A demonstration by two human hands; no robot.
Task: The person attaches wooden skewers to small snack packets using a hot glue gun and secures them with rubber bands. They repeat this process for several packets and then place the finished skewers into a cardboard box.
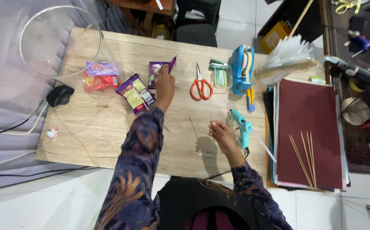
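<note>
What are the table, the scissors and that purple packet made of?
The table looks like pale wood or a wood-look board: grain lines show and the finish is matte. The scissors seem to have grey metal blades and glossy orange handles, likely plastic. The purple packet under the left hand looks like shiny plastic film or foil, since it crinkles and glints.

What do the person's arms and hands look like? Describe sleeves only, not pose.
Both arms wear long dark navy sleeves patterned with orange-brown leaf-like strokes, reaching the wrists. The left hand and right hand are bare, without gloves; no rings or watch are discernible.
</note>
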